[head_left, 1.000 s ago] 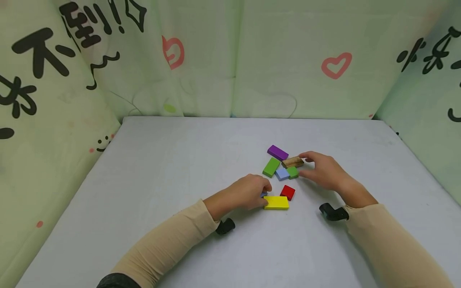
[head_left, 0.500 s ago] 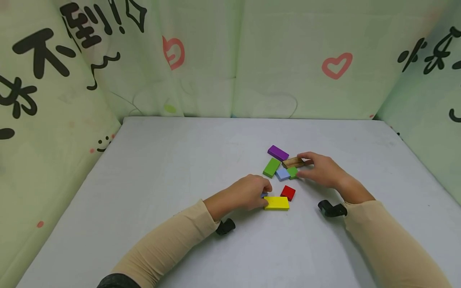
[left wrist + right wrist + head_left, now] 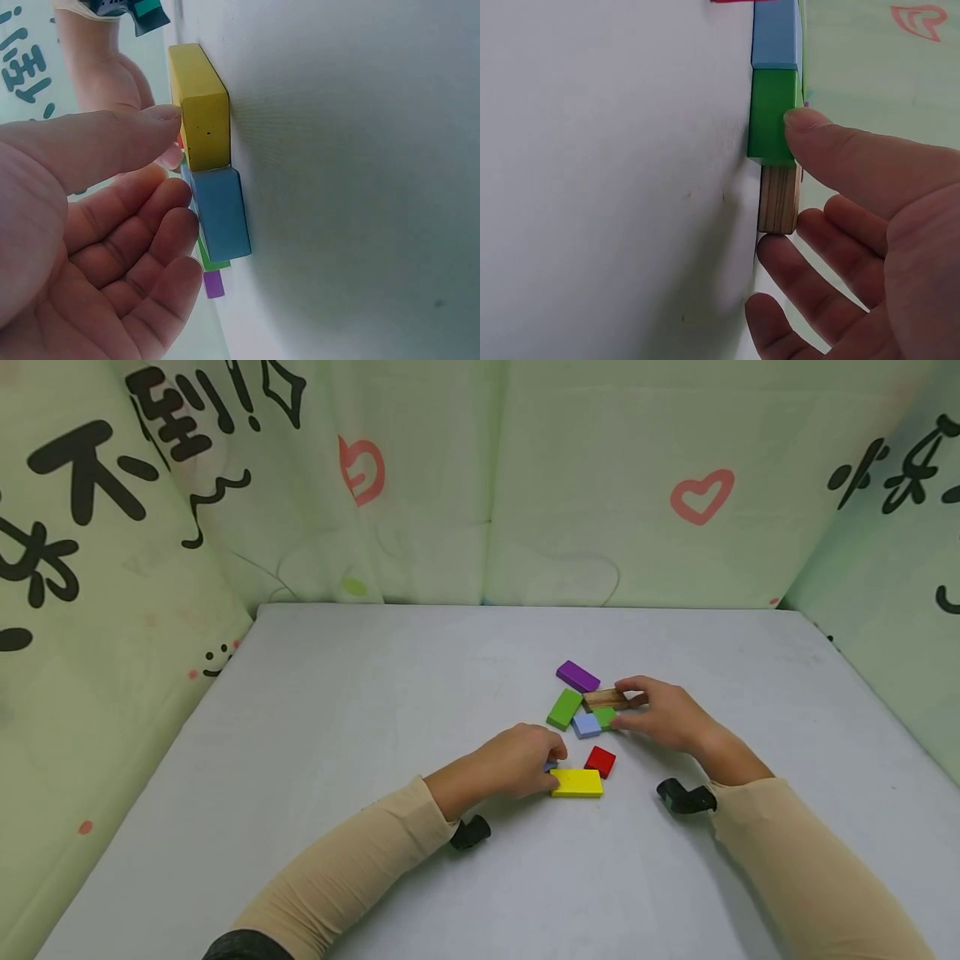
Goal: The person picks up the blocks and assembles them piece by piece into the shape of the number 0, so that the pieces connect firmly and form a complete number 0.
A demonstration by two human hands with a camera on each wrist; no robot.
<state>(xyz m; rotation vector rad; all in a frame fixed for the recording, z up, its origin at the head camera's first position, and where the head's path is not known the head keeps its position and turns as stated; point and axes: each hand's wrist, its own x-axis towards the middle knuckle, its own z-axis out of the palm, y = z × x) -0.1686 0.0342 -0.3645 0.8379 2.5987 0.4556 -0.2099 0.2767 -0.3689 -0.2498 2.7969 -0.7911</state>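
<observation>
My left hand (image 3: 517, 760) rests at the near side of the blocks. Its thumb touches a yellow block (image 3: 206, 127), while the loosely bent fingers lie beside a blue block (image 3: 221, 214), mostly hidden in the head view. Farther right, my right hand (image 3: 663, 718) has its thumb against a small green block (image 3: 771, 112). Its fingertips touch the end of a wood-grain block (image 3: 778, 199). A light blue block (image 3: 587, 725) adjoins the small green one. Between the two hands sits a red block (image 3: 601, 762).
A longer green block (image 3: 564, 709) and a purple block (image 3: 577, 676) lie behind the light blue one. The white table (image 3: 375, 685) is bounded by printed green curtains (image 3: 585, 485) at its back and sides.
The right hand has moved slightly left, and the wood-grain and small green blocks have shifted left with it. The left hand stays in place.
</observation>
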